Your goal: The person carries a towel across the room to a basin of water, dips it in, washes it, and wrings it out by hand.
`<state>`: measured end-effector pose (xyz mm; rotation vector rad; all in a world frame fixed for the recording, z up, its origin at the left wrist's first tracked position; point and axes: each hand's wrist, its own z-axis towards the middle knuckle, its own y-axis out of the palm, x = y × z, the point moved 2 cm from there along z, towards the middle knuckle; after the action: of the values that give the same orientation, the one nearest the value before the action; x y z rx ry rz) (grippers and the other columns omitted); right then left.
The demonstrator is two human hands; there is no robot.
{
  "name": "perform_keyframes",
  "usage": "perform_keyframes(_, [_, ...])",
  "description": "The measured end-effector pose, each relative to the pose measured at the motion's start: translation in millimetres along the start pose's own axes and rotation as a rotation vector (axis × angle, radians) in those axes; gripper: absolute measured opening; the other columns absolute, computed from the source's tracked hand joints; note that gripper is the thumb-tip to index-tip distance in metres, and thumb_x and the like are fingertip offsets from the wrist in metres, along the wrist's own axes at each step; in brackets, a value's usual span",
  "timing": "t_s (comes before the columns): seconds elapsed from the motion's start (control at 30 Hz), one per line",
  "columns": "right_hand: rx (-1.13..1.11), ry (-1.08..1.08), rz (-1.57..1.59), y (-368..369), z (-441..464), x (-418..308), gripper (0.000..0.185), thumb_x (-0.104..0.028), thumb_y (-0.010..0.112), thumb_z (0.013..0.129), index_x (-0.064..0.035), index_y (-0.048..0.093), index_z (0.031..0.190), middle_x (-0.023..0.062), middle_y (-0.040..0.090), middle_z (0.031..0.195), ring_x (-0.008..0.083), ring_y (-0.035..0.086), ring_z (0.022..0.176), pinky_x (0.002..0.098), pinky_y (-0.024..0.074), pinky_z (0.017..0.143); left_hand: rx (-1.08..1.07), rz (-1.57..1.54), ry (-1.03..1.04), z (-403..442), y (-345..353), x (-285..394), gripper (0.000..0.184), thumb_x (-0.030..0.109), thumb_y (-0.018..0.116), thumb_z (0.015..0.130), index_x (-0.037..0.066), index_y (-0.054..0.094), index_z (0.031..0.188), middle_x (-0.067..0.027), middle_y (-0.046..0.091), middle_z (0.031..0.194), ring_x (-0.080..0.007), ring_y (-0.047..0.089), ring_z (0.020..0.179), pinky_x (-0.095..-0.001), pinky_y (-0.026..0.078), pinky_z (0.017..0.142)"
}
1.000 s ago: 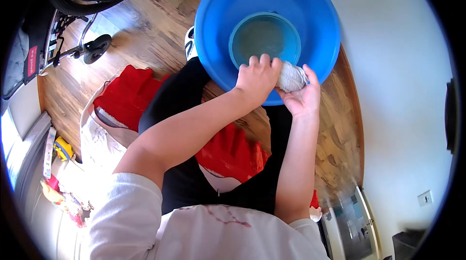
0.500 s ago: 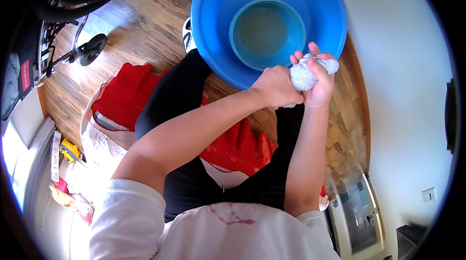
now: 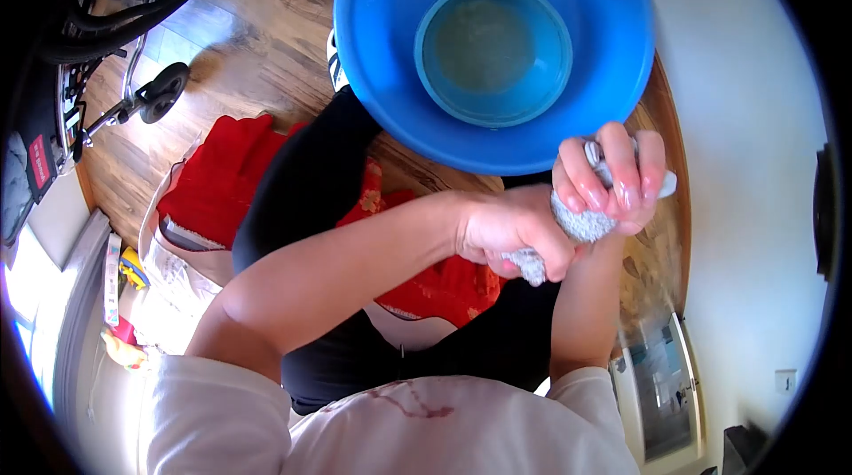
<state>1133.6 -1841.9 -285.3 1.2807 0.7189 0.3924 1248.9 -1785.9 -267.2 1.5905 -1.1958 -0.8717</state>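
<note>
Both hands grip a bunched, light grey cloth (image 3: pixel 581 219) in front of the near right rim of a large blue basin (image 3: pixel 382 102). My left hand (image 3: pixel 524 231) is wrapped round its lower left end, and a tuft of cloth sticks out below the fingers. Around the upper right part are the curled fingers of my right hand (image 3: pixel 612 178), which look wet. Inside the basin stands a smaller blue tub (image 3: pixel 568 49) holding cloudy water (image 3: pixel 488 45).
Red fabric (image 3: pixel 217 178) lies in a white container on the wooden floor (image 3: pixel 275 31), with more red fabric (image 3: pixel 444 284) between the black-trousered legs. A wheeled frame (image 3: pixel 160 94) stands at upper left. A white wall (image 3: pixel 745 164) rises on the right.
Both hands and the cloth have moved from over the basin rim towards the body and right. The right fingers, spread earlier, are now curled round the cloth.
</note>
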Motion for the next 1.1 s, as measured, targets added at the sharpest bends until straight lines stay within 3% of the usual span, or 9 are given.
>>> perform_keyframes(0.23, [-0.330, 0.023, 0.191, -45.7, 21.9, 5.7, 0.009, -0.008, 0.066, 0.086, -0.0167, 0.065, 0.088, -0.0007, 0.065, 0.099, 0.0222, 0.062, 0.091, 0.0326, 0.0573, 0.075, -0.116, 0.007, -0.042, 12.7, -19.8, 5.7, 0.020, 0.004, 0.067, 0.063, 0.008, 0.051, 0.074, -0.0014, 0.046, 0.061, -0.0085, 0.035, 0.039, -0.0220, 0.022, 0.033])
perform_keyframes(0.33, [0.132, -0.085, 0.184, -51.8, 9.8, 4.7, 0.016, 0.000, 0.060, 0.085, -0.0158, 0.059, 0.084, -0.0012, 0.059, 0.094, 0.0210, 0.058, 0.083, 0.0320, 0.0514, 0.067, 0.158, 0.220, -0.078, 14.8, -31.6, 27.2, 0.017, 0.014, 0.069, 0.067, 0.007, 0.056, 0.075, -0.0033, 0.053, 0.064, -0.0108, 0.045, 0.044, -0.0218, 0.028, 0.035])
perform_keyframes(0.43, [0.607, -0.114, 0.051, -60.5, 1.0, 4.6, 0.023, 0.010, 0.057, 0.076, -0.0114, 0.052, 0.083, 0.0026, 0.055, 0.088, 0.0231, 0.056, 0.081, 0.0372, 0.0480, 0.062, 0.476, 0.491, -0.121, 8.3, -35.3, 37.1, 0.041, 0.027, 0.072, 0.071, 0.000, 0.061, 0.100, -0.0079, 0.061, 0.068, -0.0198, 0.064, 0.059, -0.0308, 0.051, 0.048])
perform_keyframes(0.53, [1.137, -0.116, -0.388, -52.1, 1.9, 14.4, 0.022, 0.009, 0.060, 0.073, -0.0083, 0.053, 0.084, 0.0070, 0.057, 0.086, 0.0236, 0.057, 0.075, 0.0378, 0.0492, 0.061, 1.019, 0.955, 0.123, -6.1, -36.5, 37.6, 0.071, 0.030, 0.073, 0.072, -0.009, 0.046, 0.125, -0.0196, 0.062, 0.093, -0.0337, 0.066, 0.090, -0.0429, 0.055, 0.077])
perform_keyframes(0.63, [1.375, -0.208, -0.574, -50.4, 2.7, 21.9, 0.022, 0.010, 0.062, 0.071, -0.0056, 0.053, 0.085, 0.0102, 0.058, 0.086, 0.0236, 0.059, 0.071, 0.0379, 0.0511, 0.060, 1.202, 1.399, 0.416, -5.6, -28.1, 14.3, 0.095, 0.027, 0.077, 0.070, -0.011, 0.024, 0.139, -0.0301, 0.049, 0.120, -0.0447, 0.053, 0.114, -0.0479, 0.046, 0.097])
perform_keyframes(0.77, [1.415, -0.319, -0.628, -28.2, 14.3, 32.2, 0.023, 0.013, 0.062, 0.070, -0.0026, 0.054, 0.085, 0.0132, 0.059, 0.087, 0.0227, 0.060, 0.071, 0.0367, 0.0541, 0.060, 1.160, 1.654, 0.457, -4.0, -31.6, 2.6, 0.091, 0.014, 0.073, 0.071, -0.011, 0.020, 0.141, -0.0338, 0.039, 0.128, -0.0499, 0.055, 0.105, -0.0452, 0.055, 0.080])
perform_keyframes(0.8, [1.400, -0.352, -0.641, -23.2, 16.6, 31.3, 0.022, 0.013, 0.062, 0.070, -0.0021, 0.054, 0.084, 0.0137, 0.059, 0.087, 0.0226, 0.060, 0.071, 0.0369, 0.0543, 0.060, 1.164, 1.642, 0.504, -3.2, -37.6, 6.0, 0.089, 0.010, 0.073, 0.071, -0.007, 0.020, 0.141, -0.0317, 0.052, 0.114, -0.0449, 0.062, 0.097, -0.0440, 0.056, 0.077])
perform_keyframes(1.0, [1.273, -0.341, -0.729, -7.3, 28.5, 28.6, 0.020, 0.013, 0.064, 0.071, -0.0008, 0.054, 0.082, 0.0145, 0.059, 0.085, 0.0228, 0.061, 0.072, 0.0372, 0.0555, 0.065, 1.006, 1.364, 0.321, 2.1, -59.1, 27.4, 0.038, 0.017, 0.078, 0.060, -0.004, 0.064, 0.089, -0.0132, 0.064, 0.065, -0.0325, 0.065, 0.060, -0.0404, 0.055, 0.063])
perform_keyframes(1.1, [1.094, -0.253, -0.659, -7.1, 16.0, 33.3, 0.020, 0.013, 0.063, 0.073, -0.0021, 0.054, 0.082, 0.0131, 0.059, 0.083, 0.0234, 0.062, 0.073, 0.0378, 0.0562, 0.068, 0.622, 0.829, -0.088, -16.0, -46.9, 39.5, 0.018, 0.014, 0.072, 0.058, 0.000, 0.063, 0.064, -0.0082, 0.061, 0.060, -0.0193, 0.061, 0.054, -0.0302, 0.047, 0.047])
